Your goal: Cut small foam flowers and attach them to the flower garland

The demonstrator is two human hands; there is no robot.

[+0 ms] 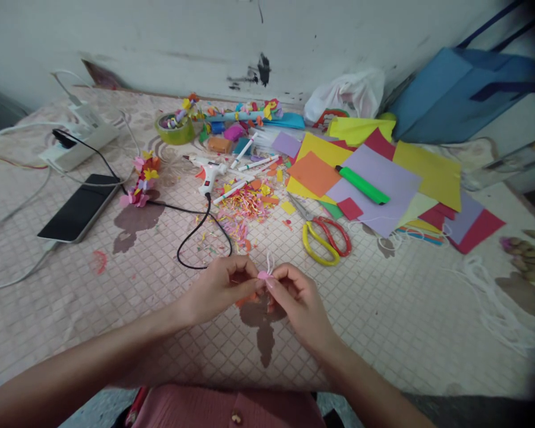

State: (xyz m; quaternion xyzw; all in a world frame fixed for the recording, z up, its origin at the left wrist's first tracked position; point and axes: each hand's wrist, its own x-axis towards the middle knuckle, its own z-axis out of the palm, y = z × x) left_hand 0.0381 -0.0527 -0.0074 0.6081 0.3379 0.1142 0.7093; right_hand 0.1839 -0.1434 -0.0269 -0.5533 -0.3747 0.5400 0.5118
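My left hand [220,286] and my right hand [296,297] meet low over the patterned cloth, fingers pinched together on a small pink paper piece [264,274] with a loop of white thread [270,261] sticking up from it. A bit of orange paper [246,299] shows under my left fingers. Yellow and red scissors [325,236] lie just beyond my right hand. A white glue gun [209,173] with a black cord [196,238] lies beyond my left hand, beside a heap of paper scraps [245,208].
Coloured paper sheets [383,178] with a green marker [362,185] lie at right. A phone [80,207], a power strip [78,142] and cables are at left. A paper flower garland [142,178], a tape roll [175,128], pens and a blue bag [455,95] lie farther back.
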